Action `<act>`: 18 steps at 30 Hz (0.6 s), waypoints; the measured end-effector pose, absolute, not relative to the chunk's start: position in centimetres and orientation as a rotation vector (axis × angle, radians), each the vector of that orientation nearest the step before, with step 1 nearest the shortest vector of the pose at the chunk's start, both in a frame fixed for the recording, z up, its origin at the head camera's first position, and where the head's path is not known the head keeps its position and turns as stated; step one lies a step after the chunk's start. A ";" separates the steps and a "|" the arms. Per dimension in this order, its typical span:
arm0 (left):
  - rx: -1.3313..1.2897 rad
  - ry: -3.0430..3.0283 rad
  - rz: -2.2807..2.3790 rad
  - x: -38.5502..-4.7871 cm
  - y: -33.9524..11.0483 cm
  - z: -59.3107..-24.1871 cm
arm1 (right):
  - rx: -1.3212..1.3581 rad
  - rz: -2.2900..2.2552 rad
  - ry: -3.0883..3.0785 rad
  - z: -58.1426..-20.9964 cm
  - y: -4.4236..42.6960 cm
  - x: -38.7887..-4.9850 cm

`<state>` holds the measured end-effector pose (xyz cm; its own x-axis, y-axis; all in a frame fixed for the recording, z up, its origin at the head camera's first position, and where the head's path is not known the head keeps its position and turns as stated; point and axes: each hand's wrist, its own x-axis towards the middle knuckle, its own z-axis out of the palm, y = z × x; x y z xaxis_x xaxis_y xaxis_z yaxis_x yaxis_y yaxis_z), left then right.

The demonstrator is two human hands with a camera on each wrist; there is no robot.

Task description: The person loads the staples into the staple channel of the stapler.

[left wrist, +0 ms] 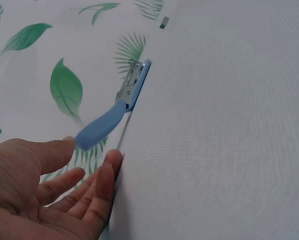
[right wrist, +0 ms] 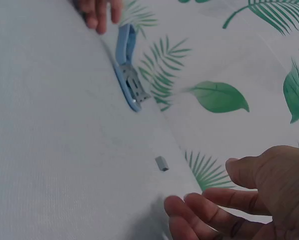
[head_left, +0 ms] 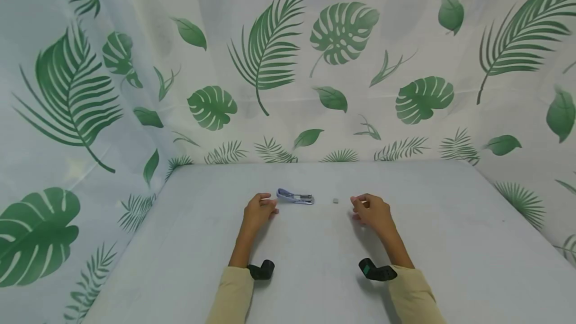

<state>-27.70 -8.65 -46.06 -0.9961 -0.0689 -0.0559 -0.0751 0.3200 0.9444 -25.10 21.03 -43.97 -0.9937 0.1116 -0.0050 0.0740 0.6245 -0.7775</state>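
Blue stapler is flanked by the loosely released fingers of the left hand, contact being impossible to tell, while a small grey block is neighboured by the similarly released right hand, both things being set toward the far edge of the white table.

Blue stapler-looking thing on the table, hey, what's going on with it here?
A person has both hands at a flat white table. Their left hand is by the handle end of a slim light-blue stapler with silvery metal parts; whether the fingers touch it is unclear. A small grey rectangular block lies between the stapler and the right hand, which is close to the block but apart from it. Neither hand grips anything.
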 end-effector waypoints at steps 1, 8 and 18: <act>-0.134 2.486 1.886 -27.8 -8.6 -46.2 | -0.207 1.444 -2.778 -44.1 21.0 -25.2; -0.069 2.151 2.136 -28.4 -7.7 -47.4 | -0.466 1.834 -2.663 -45.3 20.6 -25.7; -0.111 1.981 2.253 -29.2 -6.1 -47.8 | -0.477 1.860 -2.636 -46.2 21.0 -26.0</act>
